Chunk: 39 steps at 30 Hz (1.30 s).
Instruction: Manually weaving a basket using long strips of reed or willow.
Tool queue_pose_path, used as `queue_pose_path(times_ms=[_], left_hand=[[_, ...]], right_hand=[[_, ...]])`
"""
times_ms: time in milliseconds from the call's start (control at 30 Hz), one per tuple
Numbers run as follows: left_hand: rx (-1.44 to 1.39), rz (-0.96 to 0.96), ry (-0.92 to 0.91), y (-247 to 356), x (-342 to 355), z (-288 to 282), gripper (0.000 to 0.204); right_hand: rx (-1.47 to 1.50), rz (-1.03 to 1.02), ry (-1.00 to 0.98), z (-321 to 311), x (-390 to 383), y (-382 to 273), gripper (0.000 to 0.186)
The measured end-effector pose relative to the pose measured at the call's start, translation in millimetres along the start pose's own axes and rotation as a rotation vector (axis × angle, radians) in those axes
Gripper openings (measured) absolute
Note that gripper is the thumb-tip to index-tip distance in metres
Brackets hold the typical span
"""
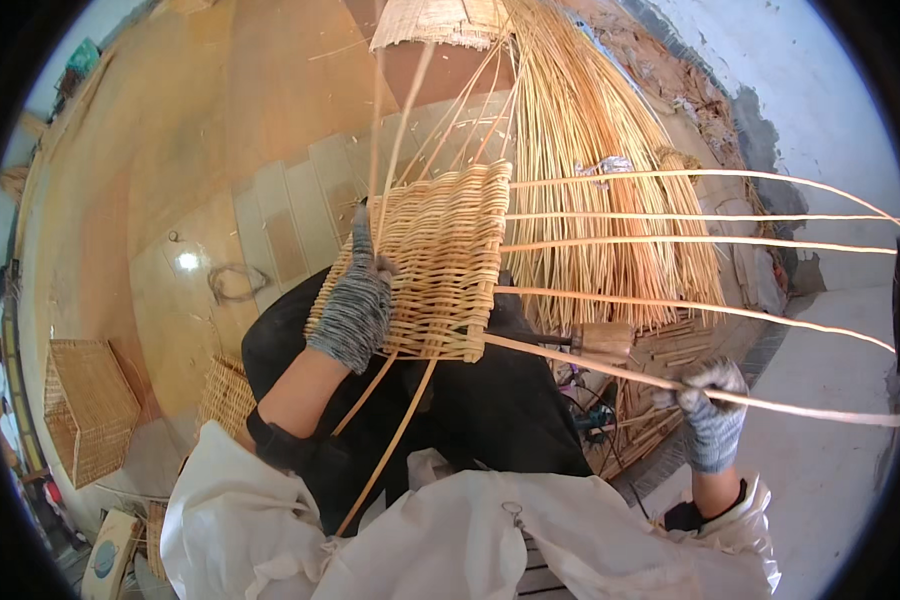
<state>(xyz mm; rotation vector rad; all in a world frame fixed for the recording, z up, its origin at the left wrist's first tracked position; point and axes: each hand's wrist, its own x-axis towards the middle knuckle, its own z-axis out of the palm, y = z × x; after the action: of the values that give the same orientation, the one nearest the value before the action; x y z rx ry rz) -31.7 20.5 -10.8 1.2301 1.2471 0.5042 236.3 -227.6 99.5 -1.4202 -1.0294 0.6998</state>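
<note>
A woven wicker panel lies tilted over my dark-trousered lap, with long unwoven canes running out from its edges. At its left side, my left hand in a grey knitted glove grips the panel. The index finger stretches up along the weave, and the other fingers are partly hidden. Far to the right, my right hand, gloved the same way, is closed around a long cane that leaves the panel's lower right corner. Several more canes spread rightward above that one.
A large bundle of loose canes lies beyond the panel, beside a pale wall. Finished-looking wicker pieces stand on the floor at left. A wooden-handled tool and cut cane scraps lie right of my knees. A coil of thin strand rests on the floor.
</note>
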Motion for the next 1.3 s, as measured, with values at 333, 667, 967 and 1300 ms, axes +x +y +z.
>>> queue_pose_path(times_ms=[333, 667, 967, 1300], left_hand=[[0.286, 0.372, -0.392, 10.9, -16.6, 1.6, 0.047], [0.734, 0.971, -0.374, 5.3, -6.2, 15.5, 0.092], [0.661, 0.916, -0.416, 3.7, -8.6, 15.8, 0.088], [0.514, 0.909, -0.426, 13.1, -2.9, 13.1, 0.083]], right_hand=[[-0.053, 0.157, 0.199, -9.3, -16.6, -1.2, 0.031], [0.039, 0.116, 0.204, 5.9, -8.1, 6.3, 0.024], [-0.496, 0.088, 0.109, 20.0, 16.2, -5.3, 0.031], [1.075, -0.223, -0.083, 42.2, 36.0, -6.7, 0.039]])
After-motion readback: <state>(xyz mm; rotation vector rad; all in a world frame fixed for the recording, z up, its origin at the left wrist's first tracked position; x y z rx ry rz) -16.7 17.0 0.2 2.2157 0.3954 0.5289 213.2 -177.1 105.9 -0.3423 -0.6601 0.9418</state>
